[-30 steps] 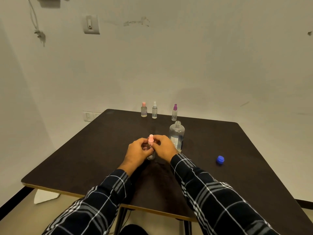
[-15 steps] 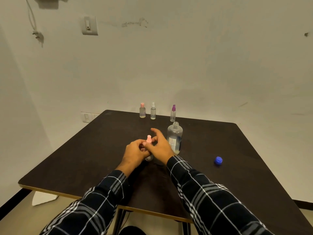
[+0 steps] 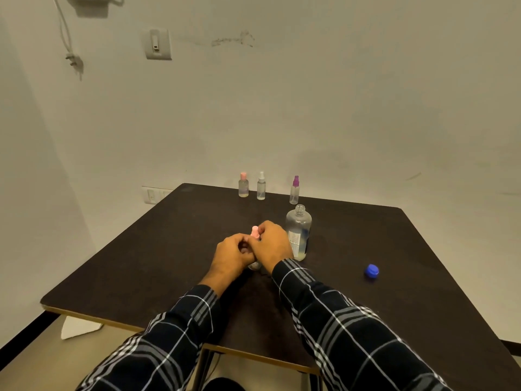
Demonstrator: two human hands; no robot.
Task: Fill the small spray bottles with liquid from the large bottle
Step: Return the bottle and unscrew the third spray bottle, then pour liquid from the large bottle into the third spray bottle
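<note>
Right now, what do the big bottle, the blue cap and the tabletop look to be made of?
Big bottle: clear plastic, probably; you can see through its wall, and it carries a printed label. Blue cap: opaque moulded plastic, slightly glossy. Tabletop: dark matte board, likely laminate over wood composite, given the pale edge along the near side.

So I count four small spray bottles: three lined up at the back (pink-capped bottle (image 3: 243, 185), white-capped bottle (image 3: 261, 186), purple-capped bottle (image 3: 294, 190)) plus the held bottle (image 3: 255, 234). One large bottle (image 3: 298, 232), one blue cap (image 3: 371, 271), one table (image 3: 141, 266).
</note>
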